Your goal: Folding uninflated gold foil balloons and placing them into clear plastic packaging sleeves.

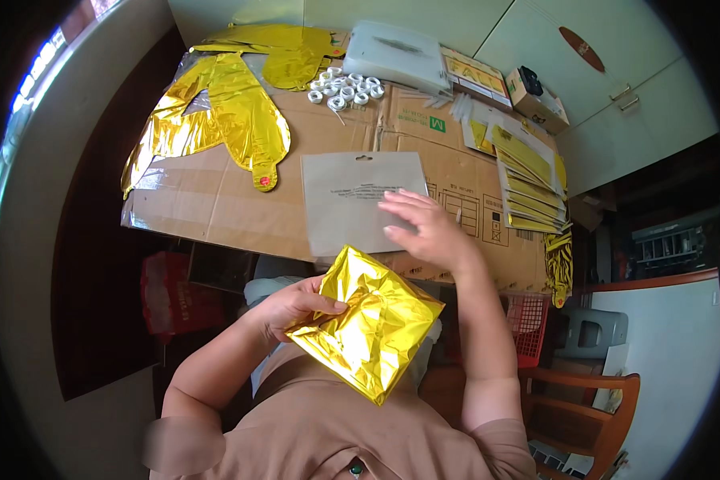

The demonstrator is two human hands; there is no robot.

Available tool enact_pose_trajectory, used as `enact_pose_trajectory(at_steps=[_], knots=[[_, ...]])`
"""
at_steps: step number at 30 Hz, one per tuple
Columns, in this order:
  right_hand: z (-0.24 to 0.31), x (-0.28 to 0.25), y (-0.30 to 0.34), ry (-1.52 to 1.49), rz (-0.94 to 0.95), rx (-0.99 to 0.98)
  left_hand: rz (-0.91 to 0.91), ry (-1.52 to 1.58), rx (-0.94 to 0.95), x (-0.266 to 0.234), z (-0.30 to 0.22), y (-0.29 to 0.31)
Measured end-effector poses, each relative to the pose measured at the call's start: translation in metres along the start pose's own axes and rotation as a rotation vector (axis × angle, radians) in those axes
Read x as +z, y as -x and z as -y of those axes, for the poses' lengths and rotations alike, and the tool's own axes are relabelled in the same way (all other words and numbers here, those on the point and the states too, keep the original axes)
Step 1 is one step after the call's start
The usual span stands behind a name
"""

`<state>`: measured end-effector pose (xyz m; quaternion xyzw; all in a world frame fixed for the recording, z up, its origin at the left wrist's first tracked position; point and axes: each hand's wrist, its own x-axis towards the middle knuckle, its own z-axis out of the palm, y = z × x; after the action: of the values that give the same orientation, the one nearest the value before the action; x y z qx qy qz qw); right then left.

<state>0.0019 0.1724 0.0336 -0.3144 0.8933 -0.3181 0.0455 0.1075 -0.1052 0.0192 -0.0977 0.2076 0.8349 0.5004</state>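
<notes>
My left hand [294,307] grips a folded gold foil balloon [372,332] by its left side, thumb on top, in front of my chest just off the table's near edge. The foil is a crinkled, shiny, roughly square packet. Above the near right corner of a flat translucent grey plastic bag [352,216] is my right hand [428,228], its fingers stretched and apart, holding nothing. Whether its fingertips touch the bag I cannot tell. The bag lies flat on the cardboard, with a hanging slot at its far edge and small print across it.
Cardboard [240,216] covers the table. Unfolded gold foil balloons [252,120] lie at the left, white ribbon rolls [336,102] and a stack of clear bags [392,60] at the back. Packed gold foil packets [530,180] are piled right. A wooden chair [588,400] stands near right.
</notes>
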Motion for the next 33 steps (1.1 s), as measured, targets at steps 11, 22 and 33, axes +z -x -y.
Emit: enact_pose_trajectory(at_steps=[11, 22, 33], knots=[[-0.013, -0.008, -0.018, 0.391, -0.135, 0.195, -0.146, -0.151, 0.353, -0.009, -0.055, 0.058], [0.076, 0.020, -0.056, -1.022, 0.086, 0.212, -0.213, -0.095, 0.476, -0.051, -0.082, 0.082], [0.116, 0.049, -0.114, 0.263, -0.174, -0.703, -0.335, -0.120, 0.471, -0.061, -0.101, 0.100]])
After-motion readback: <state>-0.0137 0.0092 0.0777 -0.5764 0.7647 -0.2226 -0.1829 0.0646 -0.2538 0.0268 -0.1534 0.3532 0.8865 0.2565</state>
